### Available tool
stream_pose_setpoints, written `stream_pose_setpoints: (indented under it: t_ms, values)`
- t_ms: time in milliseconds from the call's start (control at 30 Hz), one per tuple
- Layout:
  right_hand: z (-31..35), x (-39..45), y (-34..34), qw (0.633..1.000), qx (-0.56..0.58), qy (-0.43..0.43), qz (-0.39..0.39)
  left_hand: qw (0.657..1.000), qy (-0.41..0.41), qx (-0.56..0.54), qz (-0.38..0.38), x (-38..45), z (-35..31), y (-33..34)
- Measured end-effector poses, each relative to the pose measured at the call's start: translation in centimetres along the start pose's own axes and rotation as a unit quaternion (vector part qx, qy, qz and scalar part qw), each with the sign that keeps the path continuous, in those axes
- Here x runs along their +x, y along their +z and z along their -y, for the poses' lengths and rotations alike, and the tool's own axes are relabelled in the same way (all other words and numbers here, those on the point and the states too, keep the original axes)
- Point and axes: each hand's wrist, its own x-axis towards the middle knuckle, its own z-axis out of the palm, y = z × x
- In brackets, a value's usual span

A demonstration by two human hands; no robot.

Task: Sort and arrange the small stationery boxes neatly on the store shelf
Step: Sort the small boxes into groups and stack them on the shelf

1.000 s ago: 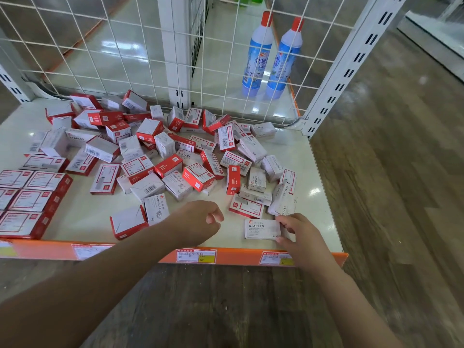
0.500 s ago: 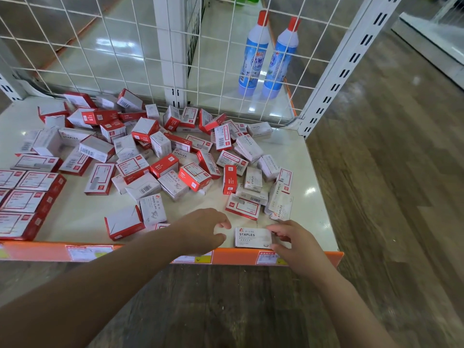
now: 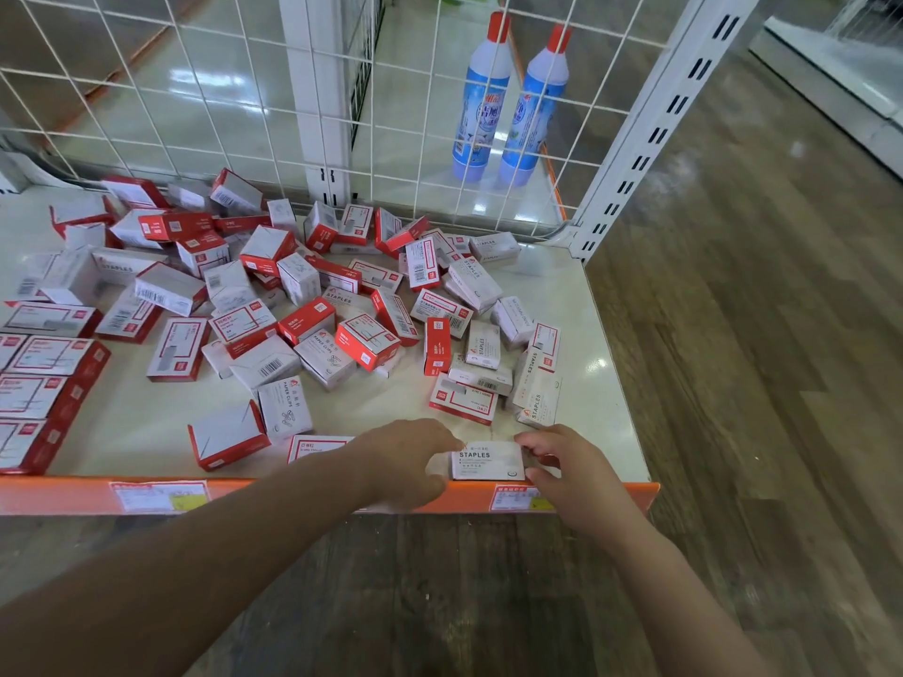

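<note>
You are holding a white staples box (image 3: pixel 487 461) between both hands at the shelf's (image 3: pixel 606 364) front edge, at about 6 o'clock. Your left hand (image 3: pixel 408 459) is gripping its left end, fingers curled around it. Your right hand (image 3: pixel 567 469) is pinching its right end between thumb and fingers. A loose heap of red-and-white boxes (image 3: pixel 312 305) is sprawling from 9 to 1 o'clock across the shelf. Neat rows of flat boxes (image 3: pixel 44 378) are lying at 9 o'clock. Two blue bottles (image 3: pixel 508 105) are standing behind the wire grid (image 3: pixel 234 90) at 12 o'clock.
</note>
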Motion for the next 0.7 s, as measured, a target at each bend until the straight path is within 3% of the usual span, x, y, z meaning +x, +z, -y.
stream_pose_setpoints:
  t_ms: [100, 233, 300, 700]
  values:
    - [-0.1, 0.0, 0.0, 1.0, 0.009, 0.01, -0.026, 1.0, -0.001, 0.0, -0.006, -0.1, 0.0, -0.1]
    - [-0.4, 0.5, -0.5, 0.985, 0.072, 0.039, -0.149, 1.0, -0.006, -0.02, -0.014, -0.1, 0.1, -0.1]
    - [0.0, 1.1, -0.9, 0.979, 0.097, 0.054, -0.174, 0.999, -0.02, -0.027, -0.037, -0.1, 0.3, -0.3]
    - [2.4, 4.0, -0.5, 0.966, 0.136, 0.152, -0.158, 0.991, -0.079, -0.083, -0.073, -0.2, 1.2, -0.8]
